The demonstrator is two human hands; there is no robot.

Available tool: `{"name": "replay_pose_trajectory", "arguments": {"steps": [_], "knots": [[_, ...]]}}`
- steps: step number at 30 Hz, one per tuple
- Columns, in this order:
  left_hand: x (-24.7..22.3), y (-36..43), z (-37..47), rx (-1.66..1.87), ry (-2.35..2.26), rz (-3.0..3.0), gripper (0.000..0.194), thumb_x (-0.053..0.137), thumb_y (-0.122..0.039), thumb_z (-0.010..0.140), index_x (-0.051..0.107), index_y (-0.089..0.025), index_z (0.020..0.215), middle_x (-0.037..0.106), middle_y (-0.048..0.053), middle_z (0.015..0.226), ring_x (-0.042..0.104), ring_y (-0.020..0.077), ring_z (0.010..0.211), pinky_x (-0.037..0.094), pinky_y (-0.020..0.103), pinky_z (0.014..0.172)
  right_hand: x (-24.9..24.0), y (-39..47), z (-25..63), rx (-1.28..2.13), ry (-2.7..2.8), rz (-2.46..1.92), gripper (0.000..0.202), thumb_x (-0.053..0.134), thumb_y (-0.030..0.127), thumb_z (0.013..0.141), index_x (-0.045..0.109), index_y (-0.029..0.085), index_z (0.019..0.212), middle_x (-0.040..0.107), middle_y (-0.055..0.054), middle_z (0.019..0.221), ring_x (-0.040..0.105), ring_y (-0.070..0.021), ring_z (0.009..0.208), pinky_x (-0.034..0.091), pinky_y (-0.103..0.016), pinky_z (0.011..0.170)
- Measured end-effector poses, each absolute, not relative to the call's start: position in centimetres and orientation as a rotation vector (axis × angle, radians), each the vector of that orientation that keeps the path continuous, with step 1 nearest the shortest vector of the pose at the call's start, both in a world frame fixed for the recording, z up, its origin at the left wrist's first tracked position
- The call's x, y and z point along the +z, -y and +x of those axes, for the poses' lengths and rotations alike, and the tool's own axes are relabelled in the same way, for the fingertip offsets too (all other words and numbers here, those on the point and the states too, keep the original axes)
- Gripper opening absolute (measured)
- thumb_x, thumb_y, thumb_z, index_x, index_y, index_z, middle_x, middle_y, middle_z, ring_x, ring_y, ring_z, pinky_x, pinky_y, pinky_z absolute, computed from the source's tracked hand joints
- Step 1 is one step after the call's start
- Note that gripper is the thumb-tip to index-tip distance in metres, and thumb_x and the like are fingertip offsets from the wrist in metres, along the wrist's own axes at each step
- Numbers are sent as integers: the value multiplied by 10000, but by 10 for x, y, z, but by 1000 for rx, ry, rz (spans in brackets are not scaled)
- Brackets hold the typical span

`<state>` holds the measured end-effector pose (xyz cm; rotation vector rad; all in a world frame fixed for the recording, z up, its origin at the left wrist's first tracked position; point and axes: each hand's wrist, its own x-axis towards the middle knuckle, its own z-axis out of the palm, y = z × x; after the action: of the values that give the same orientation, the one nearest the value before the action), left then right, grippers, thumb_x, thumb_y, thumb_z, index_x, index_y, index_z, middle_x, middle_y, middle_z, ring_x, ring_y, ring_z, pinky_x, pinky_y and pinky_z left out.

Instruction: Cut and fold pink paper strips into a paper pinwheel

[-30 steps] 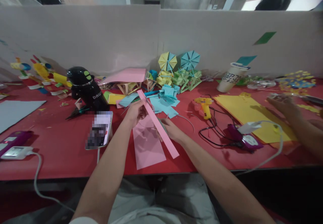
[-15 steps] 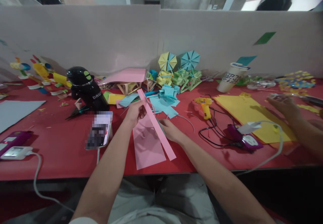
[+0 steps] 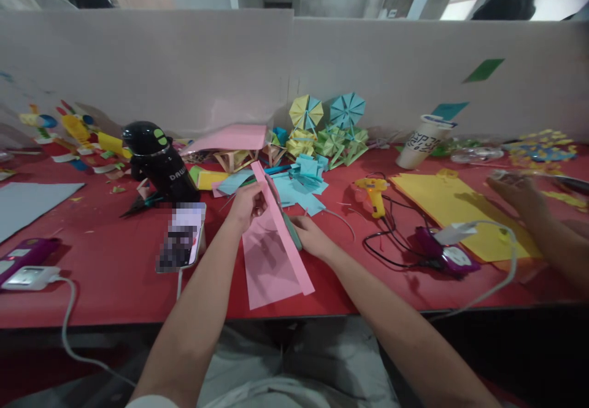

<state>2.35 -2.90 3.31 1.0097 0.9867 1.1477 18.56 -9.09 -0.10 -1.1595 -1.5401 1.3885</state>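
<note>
My left hand [image 3: 249,204] pinches a long pink paper strip [image 3: 288,242] near its far end, holding it at a slant. In my right hand [image 3: 311,235] are scissors with a green handle [image 3: 293,231], their blades running up along the strip's right edge; part of the handle is hidden by the fingers and the strip. Under the strip, a pink paper sheet [image 3: 267,273] lies on the red table [image 3: 335,294]. Beyond my hands are blue paper pieces [image 3: 301,194].
A phone [image 3: 184,239] stands left, beside a black bottle [image 3: 156,159]. Rightward are a yellow glue gun [image 3: 373,194], its cord, a purple power strip [image 3: 448,254], yellow paper [image 3: 460,211] and a paper cup [image 3: 423,142]. Another person's hand [image 3: 519,193] is at far right.
The strip's near end has shifted slightly left, over the pink sheet. More of the scissors' green handle and blades shows beside the strip. My left hand stays about where it was.
</note>
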Motion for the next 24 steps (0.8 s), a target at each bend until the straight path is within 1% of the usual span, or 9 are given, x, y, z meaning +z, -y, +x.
{"name": "replay_pose_trajectory", "arguments": {"steps": [3, 6, 8, 11, 16, 24], "knots": [[33, 29, 23, 1143, -1003, 1010, 261, 654, -389, 701, 521, -174, 638, 516, -19, 476, 419, 71, 367, 227, 183, 349, 0, 92, 185, 1398, 1531, -1186, 434, 605, 599, 778, 572, 170, 725, 573, 4, 583, 508, -127, 529, 374, -242, 480], [34, 30, 23, 1149, -1017, 991, 267, 642, -398, 711, 512, -178, 634, 505, -23, 469, 409, 74, 366, 233, 187, 351, 2, 95, 185, 1548, 1472, -1137, 413, 591, 603, 795, 514, 204, 720, 521, 36, 475, 473, -121, 404, 343, -244, 406], [36, 30, 24, 1163, -1021, 976, 259, 636, -387, 714, 502, -181, 632, 494, -29, 465, 402, 72, 367, 228, 184, 353, 4, 97, 184, 1638, 1432, -1081, 413, 611, 604, 783, 485, 216, 723, 492, 56, 437, 448, -114, 353, 327, -241, 372], [39, 30, 24, 1195, -1023, 956, 248, 633, -367, 706, 488, -183, 623, 483, -35, 466, 400, 68, 370, 210, 180, 351, 5, 98, 184, 1676, 1402, -1046, 421, 646, 602, 758, 485, 213, 742, 492, 64, 441, 438, -101, 345, 330, -231, 361], [38, 29, 24, 1260, -1031, 932, 235, 624, -359, 683, 487, -180, 617, 465, -44, 465, 363, 56, 354, 185, 182, 340, 8, 98, 185, 1632, 1417, -1069, 440, 646, 618, 753, 495, 206, 724, 496, 57, 460, 439, -89, 367, 344, -224, 371], [34, 28, 26, 1215, -1052, 1004, 266, 627, -392, 673, 476, -184, 606, 457, -48, 453, 394, 65, 355, 208, 186, 334, 3, 95, 185, 1639, 1432, -1039, 484, 629, 668, 739, 483, 208, 710, 499, 56, 456, 445, -88, 360, 354, -222, 380]]}}
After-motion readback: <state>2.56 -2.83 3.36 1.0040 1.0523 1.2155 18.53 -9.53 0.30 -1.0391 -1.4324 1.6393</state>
